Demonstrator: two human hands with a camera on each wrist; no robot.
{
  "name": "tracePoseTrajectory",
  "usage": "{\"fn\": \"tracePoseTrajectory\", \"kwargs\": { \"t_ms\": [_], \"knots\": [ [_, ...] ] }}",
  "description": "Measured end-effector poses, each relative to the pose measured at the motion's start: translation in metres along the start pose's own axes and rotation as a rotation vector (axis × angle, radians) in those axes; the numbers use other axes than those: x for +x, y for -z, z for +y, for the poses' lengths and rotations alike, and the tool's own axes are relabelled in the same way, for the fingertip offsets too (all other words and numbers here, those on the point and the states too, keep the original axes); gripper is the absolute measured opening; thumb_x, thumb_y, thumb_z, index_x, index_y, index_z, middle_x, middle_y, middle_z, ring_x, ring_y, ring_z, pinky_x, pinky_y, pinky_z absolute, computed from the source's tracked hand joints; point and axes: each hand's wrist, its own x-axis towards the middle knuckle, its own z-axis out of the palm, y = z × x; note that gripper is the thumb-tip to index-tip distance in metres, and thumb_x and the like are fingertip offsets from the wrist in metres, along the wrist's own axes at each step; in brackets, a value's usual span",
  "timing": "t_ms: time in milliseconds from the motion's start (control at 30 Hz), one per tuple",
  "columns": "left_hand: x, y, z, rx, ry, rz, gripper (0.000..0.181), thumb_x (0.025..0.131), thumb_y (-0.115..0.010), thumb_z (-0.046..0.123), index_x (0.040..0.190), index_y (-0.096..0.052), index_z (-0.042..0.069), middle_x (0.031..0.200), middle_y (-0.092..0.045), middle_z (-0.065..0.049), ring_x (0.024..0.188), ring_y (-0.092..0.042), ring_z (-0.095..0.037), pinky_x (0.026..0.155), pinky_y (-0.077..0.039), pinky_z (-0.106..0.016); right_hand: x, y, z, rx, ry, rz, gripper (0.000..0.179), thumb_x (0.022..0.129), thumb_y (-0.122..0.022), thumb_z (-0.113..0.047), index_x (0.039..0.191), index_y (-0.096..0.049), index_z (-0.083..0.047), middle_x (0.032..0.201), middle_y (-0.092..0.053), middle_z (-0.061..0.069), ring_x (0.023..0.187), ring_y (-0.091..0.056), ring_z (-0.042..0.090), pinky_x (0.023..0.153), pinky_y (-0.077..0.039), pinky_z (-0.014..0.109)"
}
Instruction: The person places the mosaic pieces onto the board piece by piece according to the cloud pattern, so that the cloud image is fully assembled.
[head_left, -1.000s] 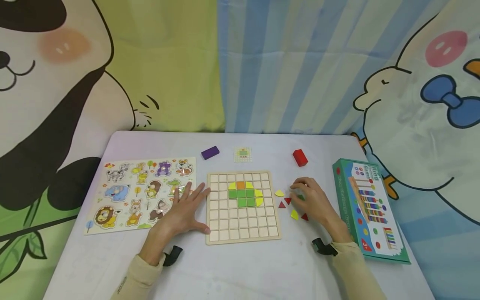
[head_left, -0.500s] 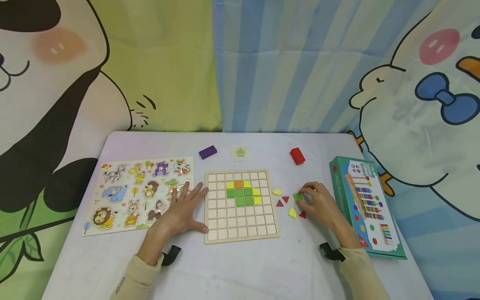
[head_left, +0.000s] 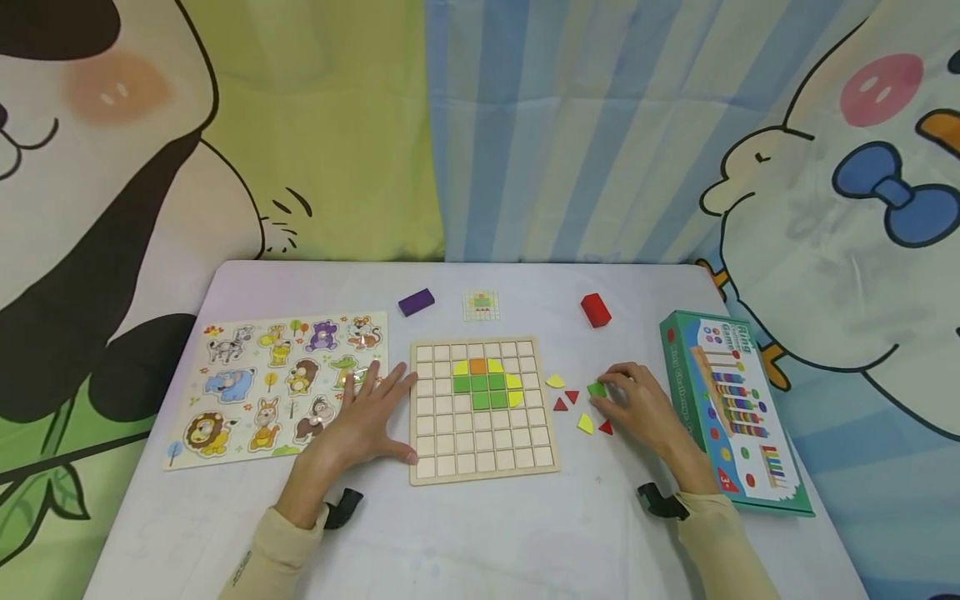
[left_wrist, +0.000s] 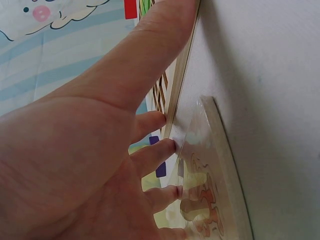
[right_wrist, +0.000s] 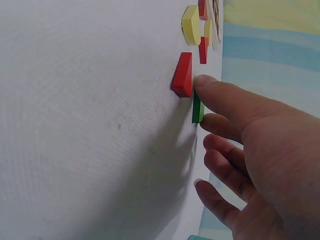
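Observation:
My left hand (head_left: 366, 425) lies with fingers spread, thumb and forefinger at the left edge of the wooden grid board (head_left: 442, 477), its other fingertips over the animal puzzle (head_left: 258, 392). Green, yellow and orange tiles fill several squares in the board's upper middle. To the right of the board, my right hand (head_left: 637, 407) pinches a small green tile (right_wrist: 198, 107) by its sides between thumb and forefinger, low at the tabletop. Near those fingers lie red triangles (right_wrist: 182, 75) and yellow rounded pieces (head_left: 585, 424).
A small pattern card (head_left: 482, 306) lies behind the board, between a purple block (head_left: 416, 302) and a red block (head_left: 596, 310). At the right stands a green toy box (head_left: 750, 417), close to my right forearm. Printed curtains hang behind the table.
My right hand has shifted slightly right and toward me, and the green tile, mostly covered earlier, now shows at its fingertips. The left hand stays in place.

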Motion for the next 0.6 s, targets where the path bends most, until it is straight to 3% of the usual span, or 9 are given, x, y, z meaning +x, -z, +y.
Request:
{"fn": "tracePoseTrajectory", "kwargs": {
  "t_ms": [233, 600],
  "knots": [
    [0.0005, -0.0001, -0.0001, 0.0, 0.0, 0.008, 0.125, 0.058, -0.094, 0.048, 0.16, -0.03, 0.012, 0.169, -0.019, -0.016, 0.155, 0.001, -0.05, 0.118, 0.009, -0.074, 0.0012, -0.0031, 0.0001, -0.019, 0.037, 0.048, 0.038, 0.076, -0.09, -0.025, 0.103, -0.073, -0.005, 0.112, -0.066, 0.014, 0.104, -0.06, 0.029, 0.09, -0.057, 0.05],
    [-0.0002, 0.0007, 0.0007, 0.014, -0.009, 0.01, 0.125, 0.059, -0.094, 0.049, 0.16, -0.03, 0.011, 0.169, -0.019, -0.016, 0.155, -0.001, -0.051, 0.118, 0.008, -0.075, -0.0028, 0.0008, 0.0, 0.018, 0.026, 0.003, 0.029, 0.083, -0.085, -0.022, 0.106, -0.076, -0.007, 0.117, -0.064, 0.011, 0.111, -0.056, 0.027, 0.096, -0.054, 0.05]
  ]
}}
